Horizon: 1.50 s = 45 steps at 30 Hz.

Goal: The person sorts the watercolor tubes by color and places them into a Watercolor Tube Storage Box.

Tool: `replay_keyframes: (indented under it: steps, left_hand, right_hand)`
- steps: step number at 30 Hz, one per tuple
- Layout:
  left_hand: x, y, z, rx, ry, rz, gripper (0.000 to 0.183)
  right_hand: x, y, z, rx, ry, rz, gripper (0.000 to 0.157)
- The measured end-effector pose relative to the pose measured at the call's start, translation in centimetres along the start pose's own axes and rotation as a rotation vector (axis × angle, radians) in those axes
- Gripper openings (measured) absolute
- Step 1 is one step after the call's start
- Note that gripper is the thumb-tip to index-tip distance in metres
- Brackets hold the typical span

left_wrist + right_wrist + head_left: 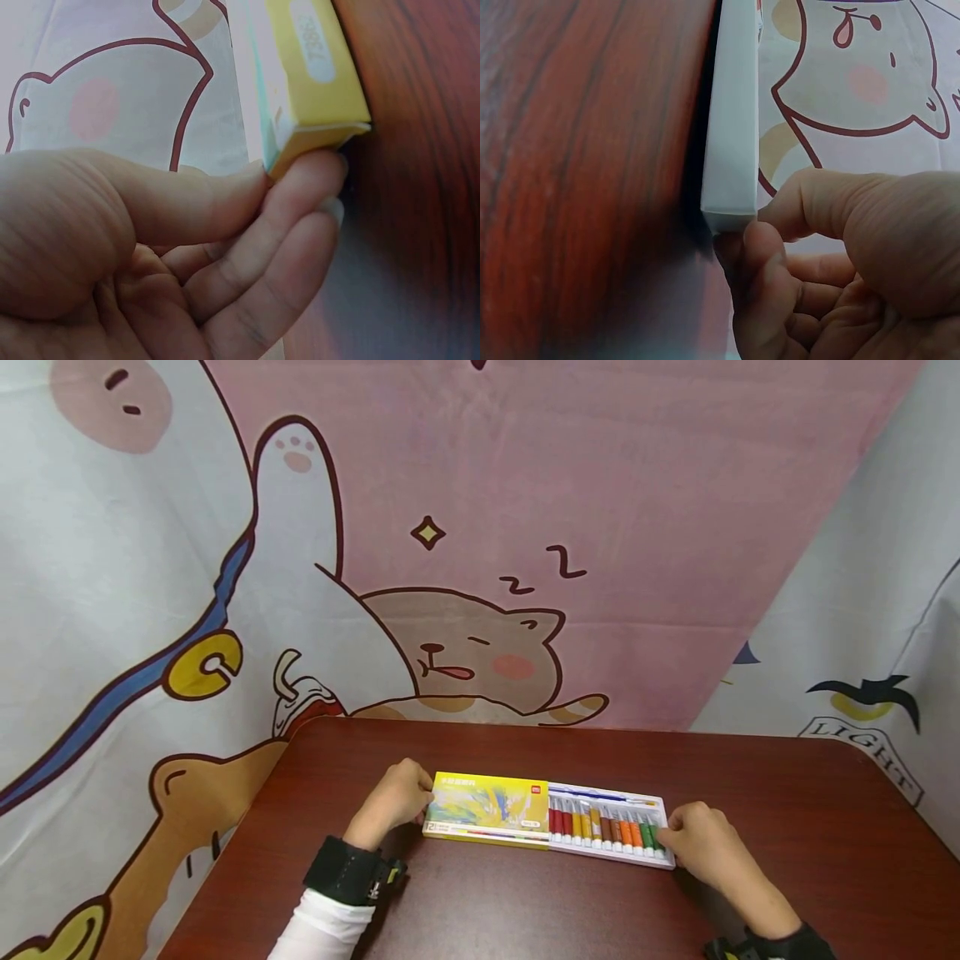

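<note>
A yellow paint-set sleeve [487, 810] lies over the left half of a white tray [611, 853]. Coloured paint tubes [596, 828] and a blue-handled paintbrush [592, 794] show in the bared right half. My left hand [393, 797] pinches the sleeve's left end; in the left wrist view the thumb is on its printed face and the fingers are at the end. At the tray's right end my right hand [703, 843] pinches the white end wall between thumb and fingers, as the right wrist view also shows.
The set is over a dark red-brown wooden table [525, 910]. Behind the table's far edge hangs a cloth [637, 527] printed with cartoon animals. Dark bands [341, 870] wrap both wrists.
</note>
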<state>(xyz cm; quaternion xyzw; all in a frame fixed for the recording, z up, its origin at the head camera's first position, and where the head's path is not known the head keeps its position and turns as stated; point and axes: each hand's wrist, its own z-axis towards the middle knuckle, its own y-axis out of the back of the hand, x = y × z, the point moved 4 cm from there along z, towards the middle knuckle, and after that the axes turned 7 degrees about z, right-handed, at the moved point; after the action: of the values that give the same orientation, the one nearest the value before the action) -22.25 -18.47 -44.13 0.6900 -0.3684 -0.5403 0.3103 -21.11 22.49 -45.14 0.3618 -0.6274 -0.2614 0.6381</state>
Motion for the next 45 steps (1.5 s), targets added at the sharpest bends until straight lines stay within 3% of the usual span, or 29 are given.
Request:
replay_keyframes:
  steps: [9, 18, 35, 45]
  left_hand:
    - [-0.07, -0.03, 0.03, -0.003, 0.008, -0.001, 0.018]
    - [-0.06, -0.03, -0.05, 0.013, 0.017, -0.021, 0.019]
    - [-0.08, -0.04, -0.08, 0.007, 0.005, -0.024, 0.018]
    - [-0.10, 0.07, -0.11, -0.001, -0.006, -0.025, 0.016]
  right_hand:
    - [-0.17, 0.17, 0.03, 0.012, -0.047, -0.020, 0.023]
    - [-0.12, -0.12, 0.09, -0.017, 0.010, -0.037, 0.029]
    - [-0.83, 0.28, 0.19, -0.011, -0.046, -0.036, 0.025]
    - [-0.72, 0.11, 0.33, -0.022, -0.035, -0.036, 0.024]
